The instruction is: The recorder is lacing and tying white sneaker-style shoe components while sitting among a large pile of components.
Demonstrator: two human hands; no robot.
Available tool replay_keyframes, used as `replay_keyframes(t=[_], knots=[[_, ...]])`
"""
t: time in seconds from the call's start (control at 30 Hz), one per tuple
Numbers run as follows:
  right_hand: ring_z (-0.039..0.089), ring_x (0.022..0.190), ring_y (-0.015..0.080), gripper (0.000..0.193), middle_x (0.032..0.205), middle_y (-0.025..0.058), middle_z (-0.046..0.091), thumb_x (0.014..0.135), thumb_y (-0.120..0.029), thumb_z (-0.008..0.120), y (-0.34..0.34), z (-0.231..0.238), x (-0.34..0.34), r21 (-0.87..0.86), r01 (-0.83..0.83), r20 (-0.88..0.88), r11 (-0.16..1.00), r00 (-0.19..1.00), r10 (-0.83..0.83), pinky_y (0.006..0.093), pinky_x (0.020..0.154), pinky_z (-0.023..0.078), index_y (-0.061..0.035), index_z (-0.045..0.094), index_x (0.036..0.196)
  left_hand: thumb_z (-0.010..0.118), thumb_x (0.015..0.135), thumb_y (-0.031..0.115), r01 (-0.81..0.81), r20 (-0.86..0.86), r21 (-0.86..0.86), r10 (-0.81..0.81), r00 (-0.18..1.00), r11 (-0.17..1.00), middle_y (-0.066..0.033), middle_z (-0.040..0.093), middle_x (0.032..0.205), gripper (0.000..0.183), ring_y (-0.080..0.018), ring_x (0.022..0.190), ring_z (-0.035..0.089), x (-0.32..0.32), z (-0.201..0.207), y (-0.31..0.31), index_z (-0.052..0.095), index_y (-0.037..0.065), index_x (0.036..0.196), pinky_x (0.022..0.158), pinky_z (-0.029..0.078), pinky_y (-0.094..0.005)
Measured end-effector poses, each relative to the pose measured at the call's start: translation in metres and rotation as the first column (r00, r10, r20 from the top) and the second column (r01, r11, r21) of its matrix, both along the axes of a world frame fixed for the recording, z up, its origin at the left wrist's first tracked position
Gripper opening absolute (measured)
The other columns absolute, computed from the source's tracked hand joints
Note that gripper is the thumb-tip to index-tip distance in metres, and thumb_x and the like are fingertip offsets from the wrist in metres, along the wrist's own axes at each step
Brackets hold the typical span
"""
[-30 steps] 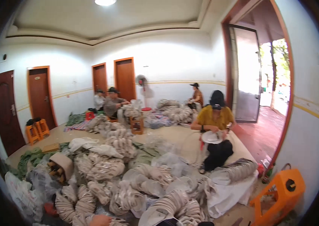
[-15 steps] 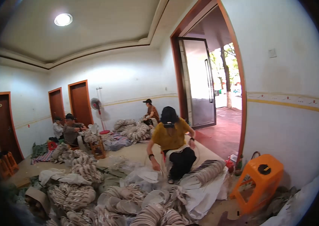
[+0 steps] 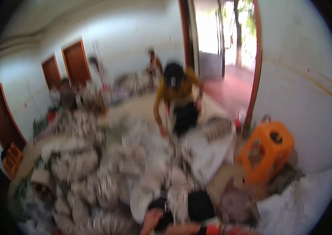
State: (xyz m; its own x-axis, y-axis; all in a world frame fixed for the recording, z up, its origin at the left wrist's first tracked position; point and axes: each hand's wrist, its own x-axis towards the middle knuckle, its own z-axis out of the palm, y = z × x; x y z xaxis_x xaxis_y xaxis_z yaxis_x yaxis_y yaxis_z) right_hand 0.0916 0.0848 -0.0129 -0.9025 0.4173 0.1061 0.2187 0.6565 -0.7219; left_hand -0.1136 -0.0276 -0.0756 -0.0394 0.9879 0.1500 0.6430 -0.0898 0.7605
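My left hand (image 3: 153,220) is low in the picture, beside a dark patch (image 3: 159,209) that looks like black cloth. Its fingers are smeared, so any grip is hidden. My right hand (image 3: 182,228) reaches in from the right at the bottom edge, below a red patterned sleeve (image 3: 228,229) with a black band at the wrist; its fingers do not show clearly. Just beyond both hands lies a pale beige bundle (image 3: 177,197), with a second black patch (image 3: 201,205) to its right. Blur hides what these pieces are made of.
Beige bundled pieces (image 3: 75,162) heap across the floor to the left and ahead. A co-worker in a yellow top (image 3: 177,88) sits bent over ahead, near a white sheet (image 3: 209,156). An orange plastic stool (image 3: 268,152) stands right, by the wall. Other people sit farther back.
The view has tipped downward and blurred, so the room sits higher in the picture. My hands, the red sleeve and the black patches have come into sight at the bottom.
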Motion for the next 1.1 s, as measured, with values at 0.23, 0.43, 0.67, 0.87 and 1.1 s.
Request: replay_keyframes(t=[0.23,0.43,0.67,0.87,1.1], knots=[[0.060,0.071,0.0378,0.022,0.073,0.0195,0.061,0.086,-0.022,0.048,-0.020,0.016,0.055,0.043,0.549,0.192,0.835,0.815,-0.547,0.0440,0.066,0.047,-0.0062,0.060,0.094,0.059,0.081,0.019,-0.025,0.084,-0.108,0.034,0.996,0.994,-0.0150,0.063,0.070,0.018,-0.0310,0.067,0.063,0.062,0.053,0.012,0.065,0.003,0.084,0.059,0.048,-0.0359],[0.060,0.078,0.0367,0.019,0.081,0.0168,0.062,0.086,-0.019,0.043,-0.033,-0.008,0.032,0.005,0.479,0.212,0.878,0.857,-0.469,0.0446,0.067,0.047,-0.0056,0.057,0.089,0.058,0.080,0.022,-0.189,-0.040,-0.087,0.186,0.982,0.978,-0.0161,0.062,0.071,0.017,-0.0356,0.067,0.061,0.069,0.036,0.020,0.064,0.006,0.079,0.059,0.048,-0.0426],[0.060,0.076,0.0359,0.022,0.079,0.0189,0.062,0.088,-0.023,0.046,-0.012,-0.024,0.027,0.100,0.440,0.274,0.892,0.850,-0.450,0.0429,0.066,0.048,-0.0073,0.058,0.095,0.056,0.080,0.019,-0.144,-0.186,0.029,0.147,0.972,0.989,-0.0141,0.063,0.076,0.013,-0.0343,0.068,0.061,0.075,0.040,0.040,0.062,0.008,0.078,0.058,0.047,-0.0442],[0.059,0.054,0.0221,0.024,0.069,0.0122,0.061,0.087,-0.020,0.046,-0.007,-0.039,0.009,-0.282,0.323,0.274,0.904,0.930,-0.247,0.0365,0.051,0.049,-0.0024,0.057,0.098,0.053,0.075,0.020,-0.004,-0.492,0.112,0.059,0.869,0.994,-0.0107,0.058,0.064,0.013,-0.0290,0.052,0.060,0.064,0.009,0.036,0.053,0.010,0.067,0.046,0.048,-0.0414],[0.053,0.042,0.0096,0.034,0.058,0.0011,0.057,0.091,-0.025,0.043,0.011,-0.007,0.025,-0.621,0.377,0.401,0.687,0.906,-0.135,0.0222,0.037,0.042,-0.0062,0.052,0.118,0.049,0.080,0.022,-0.087,-0.115,0.045,0.092,0.989,0.995,-0.0200,0.059,0.068,0.025,-0.0400,0.066,0.058,0.076,0.048,0.027,0.057,0.004,0.065,0.056,0.045,-0.0491]])
